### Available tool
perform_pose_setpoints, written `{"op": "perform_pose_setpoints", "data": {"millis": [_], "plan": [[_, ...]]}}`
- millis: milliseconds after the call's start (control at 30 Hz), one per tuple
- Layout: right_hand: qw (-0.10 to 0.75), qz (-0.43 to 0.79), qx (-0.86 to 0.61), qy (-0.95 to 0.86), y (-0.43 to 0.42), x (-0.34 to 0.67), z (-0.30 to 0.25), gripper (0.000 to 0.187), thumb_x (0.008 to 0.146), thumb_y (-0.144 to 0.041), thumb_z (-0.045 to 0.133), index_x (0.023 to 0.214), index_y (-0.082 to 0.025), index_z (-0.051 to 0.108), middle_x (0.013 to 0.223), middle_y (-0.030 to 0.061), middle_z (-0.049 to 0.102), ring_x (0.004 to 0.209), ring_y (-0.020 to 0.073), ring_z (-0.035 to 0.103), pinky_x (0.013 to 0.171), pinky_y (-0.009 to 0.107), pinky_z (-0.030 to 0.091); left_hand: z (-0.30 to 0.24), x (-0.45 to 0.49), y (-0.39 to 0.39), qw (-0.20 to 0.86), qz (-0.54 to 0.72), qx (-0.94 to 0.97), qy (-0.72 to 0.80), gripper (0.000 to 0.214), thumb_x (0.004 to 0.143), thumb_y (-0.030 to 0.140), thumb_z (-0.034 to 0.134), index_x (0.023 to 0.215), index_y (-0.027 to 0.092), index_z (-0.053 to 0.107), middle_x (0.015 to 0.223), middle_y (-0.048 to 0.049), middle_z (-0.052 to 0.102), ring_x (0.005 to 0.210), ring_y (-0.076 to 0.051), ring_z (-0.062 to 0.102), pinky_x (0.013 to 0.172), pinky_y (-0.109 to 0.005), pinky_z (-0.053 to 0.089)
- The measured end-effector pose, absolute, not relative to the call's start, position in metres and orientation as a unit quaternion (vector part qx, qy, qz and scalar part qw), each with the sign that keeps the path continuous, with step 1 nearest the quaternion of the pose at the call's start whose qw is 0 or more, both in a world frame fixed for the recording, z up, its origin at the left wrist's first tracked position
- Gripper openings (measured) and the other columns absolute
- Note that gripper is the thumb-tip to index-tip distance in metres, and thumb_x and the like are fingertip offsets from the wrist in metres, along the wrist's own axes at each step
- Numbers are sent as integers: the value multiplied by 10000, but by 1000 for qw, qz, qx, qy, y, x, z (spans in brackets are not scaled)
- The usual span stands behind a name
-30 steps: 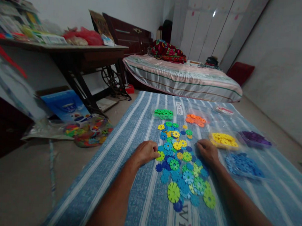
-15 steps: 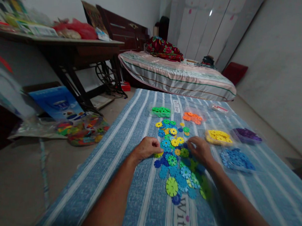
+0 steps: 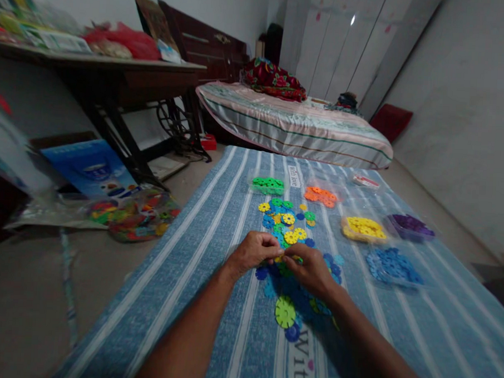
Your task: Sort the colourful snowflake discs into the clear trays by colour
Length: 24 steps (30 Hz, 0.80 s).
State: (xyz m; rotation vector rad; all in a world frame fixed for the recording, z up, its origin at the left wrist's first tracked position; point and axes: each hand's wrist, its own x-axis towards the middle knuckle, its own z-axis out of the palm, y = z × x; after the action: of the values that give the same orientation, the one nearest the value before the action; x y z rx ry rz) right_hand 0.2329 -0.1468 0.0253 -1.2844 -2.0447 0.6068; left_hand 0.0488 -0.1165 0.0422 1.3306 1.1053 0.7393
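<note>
Over a pile of flat, notched plastic snowflake discs (image 3: 285, 312), my two hands meet fingertip to fingertip. My left hand (image 3: 254, 252) is closed in a pinch, with a sliver of a yellow snowflake disc (image 3: 279, 259) showing below its fingertips. Coming from the right, my right hand (image 3: 311, 267) is also closed, its thumb and finger against the left fingertips; whatever it pinches is hidden. Blue, green and yellow discs lie spread around and beneath both hands, among them a yellow disc (image 3: 290, 237) just beyond them.
Clear tubs stand on the striped cloth (image 3: 217, 221), holding green pieces (image 3: 268, 185), orange pieces (image 3: 320, 196), yellow pieces (image 3: 364, 229), purple pieces (image 3: 411, 225) and blue pieces (image 3: 394, 266). Left on the floor is a bag of colourful pieces (image 3: 144, 215). A bed (image 3: 296, 121) stands behind.
My right hand has swung left and towards me from the right side of the pile to meet my left hand. My left hand has shifted slightly right with the yellow disc.
</note>
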Motion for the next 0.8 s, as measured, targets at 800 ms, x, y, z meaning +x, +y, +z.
{"op": "perform_pose_setpoints", "data": {"millis": [800], "plan": [[161, -1, -575, -802, -104, 267, 14, 224, 921, -375, 563, 942, -196, 697, 1008, 107, 684, 948, 243, 601, 822, 332, 426, -22, 48, -97, 67, 340, 834, 429, 304, 803, 243, 672, 1098, 170, 676, 1193, -129, 681, 1179, -283, 592, 1051, -494, 469]]}}
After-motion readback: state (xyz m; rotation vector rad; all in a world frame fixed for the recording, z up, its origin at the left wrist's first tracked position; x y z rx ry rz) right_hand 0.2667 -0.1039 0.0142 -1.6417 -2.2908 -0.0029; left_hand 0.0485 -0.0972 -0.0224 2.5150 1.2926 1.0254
